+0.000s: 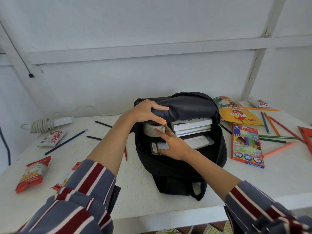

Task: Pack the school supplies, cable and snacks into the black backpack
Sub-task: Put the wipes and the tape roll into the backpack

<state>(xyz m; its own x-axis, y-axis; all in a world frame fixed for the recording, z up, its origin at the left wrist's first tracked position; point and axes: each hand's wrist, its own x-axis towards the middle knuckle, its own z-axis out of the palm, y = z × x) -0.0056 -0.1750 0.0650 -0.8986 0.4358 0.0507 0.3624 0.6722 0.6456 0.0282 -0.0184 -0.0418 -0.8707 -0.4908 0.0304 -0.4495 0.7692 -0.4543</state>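
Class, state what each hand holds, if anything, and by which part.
Left hand grips the black backpack by its top flap's edge. Right hand, fingers straight, holds nothing.

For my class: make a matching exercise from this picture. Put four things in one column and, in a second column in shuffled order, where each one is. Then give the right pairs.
Things
1. stack of books
2. coloured pencil box
3. coiled white cable
4. yellow snack bag

Places
A. on the table, at its far left
B. flat on the table, just right of the black backpack
C. inside the open black backpack
D. on the table beyond the pencil box, nearer the wall

Pairs: 1-C, 2-B, 3-A, 4-D
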